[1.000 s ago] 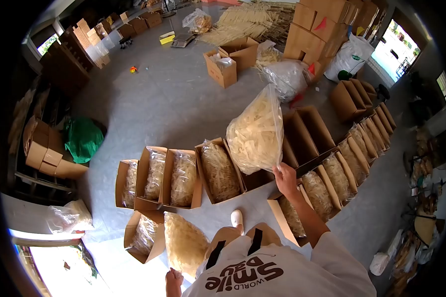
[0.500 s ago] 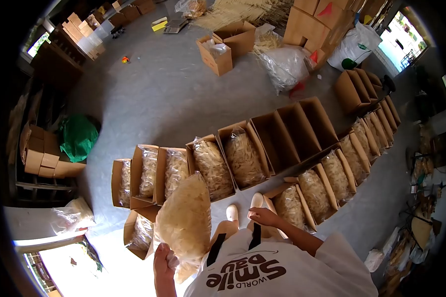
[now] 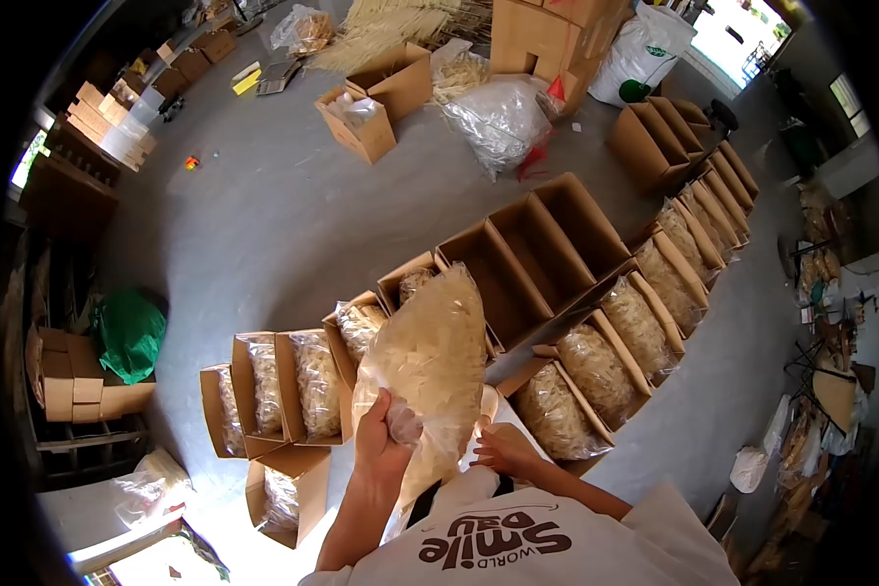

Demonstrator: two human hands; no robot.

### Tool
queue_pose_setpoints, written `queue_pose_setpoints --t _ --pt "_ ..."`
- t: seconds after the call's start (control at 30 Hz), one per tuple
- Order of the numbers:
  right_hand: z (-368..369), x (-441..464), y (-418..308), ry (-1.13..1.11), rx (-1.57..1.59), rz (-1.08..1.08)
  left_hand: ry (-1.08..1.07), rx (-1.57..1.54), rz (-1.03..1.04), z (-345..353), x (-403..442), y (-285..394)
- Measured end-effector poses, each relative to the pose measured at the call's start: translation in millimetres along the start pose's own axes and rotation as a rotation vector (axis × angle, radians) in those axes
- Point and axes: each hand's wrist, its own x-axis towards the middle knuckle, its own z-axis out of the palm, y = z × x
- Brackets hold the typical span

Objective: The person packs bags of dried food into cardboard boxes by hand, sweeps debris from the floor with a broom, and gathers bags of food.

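Note:
A large clear plastic bag packed with pale tan flat pieces is held up in front of my body. My left hand is closed on its near left side, with bunched plastic at the fingers. My right hand is beside the bag's lower right edge, its fingers apart; whether they touch the plastic I cannot tell. Behind the bag, and partly hidden by it, are a filled carton and another filled carton. Three unfilled cartons stand to the right of these.
Another row of cartons with filled bags curves away on the right. One filled carton stands at lower left. Farther off are two cartons, a clear plastic sack, a white sack and a green bag.
The bag has moved right and up in view, now in front of the row's right part. My right hand has come closer to it. The view has shifted, and the surroundings appear farther left.

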Motion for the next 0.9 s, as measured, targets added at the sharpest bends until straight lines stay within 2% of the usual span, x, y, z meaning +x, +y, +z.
queue_pose_setpoints --t 0.03,0.07,0.1,0.17,0.2,0.27,0.3,0.33,0.4,0.43,0.5,0.6,0.77,0.83,0.9 --pt "4 -12 -8 0.003 0.013 -0.007 -0.010 -0.049 -0.018 13 16 -12" --pt "8 -27 -15 -0.079 -0.350 -0.248 -0.002 -0.065 -0.061 20 30 -24" --pt "2 -27 -15 -0.131 -0.154 -0.231 0.007 -0.081 -0.101 28 41 -36" --pt "-11 -25 -15 -0.228 0.247 -0.174 0.300 0.004 -0.047 55 53 -66" --pt "-20 -23 -16 -0.311 0.408 -0.215 0.358 0.037 -0.062 57 60 -78" --pt "-39 -37 -24 -0.362 0.648 -0.158 0.417 0.074 -0.076 64 71 -93" --pt "-41 -43 -32 -0.365 0.651 -0.160 0.446 0.062 -0.102 71 75 -99" --pt "-42 -48 -42 -0.307 0.597 -0.273 0.472 0.049 -0.128 78 80 -104" --pt "-32 -60 -64 -0.196 0.519 -0.547 0.415 0.026 -0.158 79 90 -112" --pt "-31 -66 -78 -0.197 0.517 -0.546 0.357 0.000 -0.186 79 97 -116" --pt "-35 -73 -96 -0.112 0.513 -0.692 0.367 0.007 -0.198 88 110 -127" --pt "-53 -75 -126 -0.091 0.532 -0.696 0.237 0.042 -0.234 105 127 -138" --pt "-100 -40 -187 0.049 0.436 -0.742 0.289 0.136 -0.167 127 165 -135" --pt "-150 21 -216 -0.016 0.426 -0.730 0.288 0.134 -0.155 120 182 -134" --pt "-155 37 -247 0.265 0.156 -0.832 0.073 0.159 -0.108 69 224 -133"
